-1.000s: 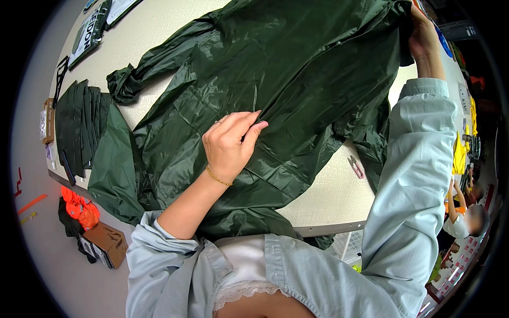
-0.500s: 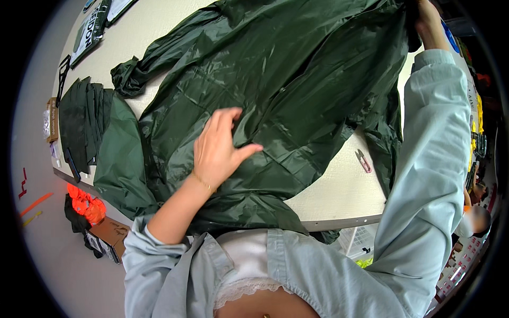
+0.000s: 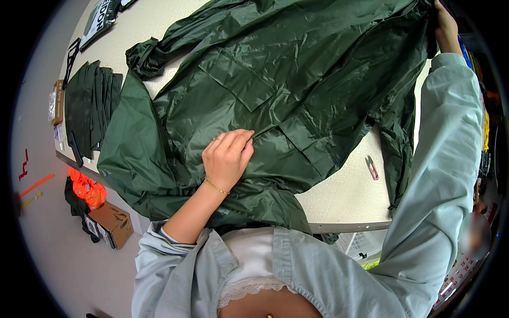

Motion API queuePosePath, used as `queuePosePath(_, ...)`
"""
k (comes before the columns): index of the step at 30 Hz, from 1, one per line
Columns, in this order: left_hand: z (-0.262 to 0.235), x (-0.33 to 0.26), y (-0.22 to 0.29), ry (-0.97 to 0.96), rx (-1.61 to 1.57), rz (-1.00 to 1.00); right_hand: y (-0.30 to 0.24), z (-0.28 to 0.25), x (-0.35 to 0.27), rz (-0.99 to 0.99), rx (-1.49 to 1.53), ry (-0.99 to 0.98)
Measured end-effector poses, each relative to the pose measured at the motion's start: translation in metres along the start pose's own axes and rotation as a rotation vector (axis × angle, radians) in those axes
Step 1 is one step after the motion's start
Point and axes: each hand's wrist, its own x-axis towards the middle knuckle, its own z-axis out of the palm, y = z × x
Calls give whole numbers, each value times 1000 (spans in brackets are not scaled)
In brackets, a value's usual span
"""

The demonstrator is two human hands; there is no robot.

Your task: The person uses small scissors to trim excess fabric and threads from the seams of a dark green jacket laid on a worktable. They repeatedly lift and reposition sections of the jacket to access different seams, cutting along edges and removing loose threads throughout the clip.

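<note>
A shiny dark green raincoat point(image 3: 297, 79) lies spread over the table, with flat pockets showing on its front and the lower part hanging toward me over the near edge. My left hand point(image 3: 228, 159) is closed in a pinch on the raincoat's front opening, thumb against the fingertips. Far to the right, my right hand point(image 3: 447, 31) grips the raincoat's bunched far end; its fingertips are partly hidden. Pink-handled thread snips point(image 3: 372, 168) rest on the bare tabletop, between the coat body and a hanging sleeve point(image 3: 396, 153).
A stack of dark green folded pieces point(image 3: 91, 108) sits on the table's left side beside a small cardboard box point(image 3: 58, 100). Packaged goods point(image 3: 99, 24) lie at the far left. On the floor are a carton point(image 3: 112, 225) and an orange bundle point(image 3: 87, 191).
My left hand has gone from open fingers to a pinch on the raincoat's front. The front is pulled flatter, showing its pockets more. The whole view has shifted slightly.
</note>
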Motion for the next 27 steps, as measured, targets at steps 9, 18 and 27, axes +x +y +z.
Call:
queuePosePath(9, -5, 14, -7, -95, -437, -454, -80, 91, -204, -345, -64, -271)
queuePosePath(18, -15, 23, -2, -277, -802, -471, -106, 122, -364, -512, -19, -671)
queuePosePath(27, -19, 22, -1, -247, -804, -403, -107, 134, -382, -558, -15, -422)
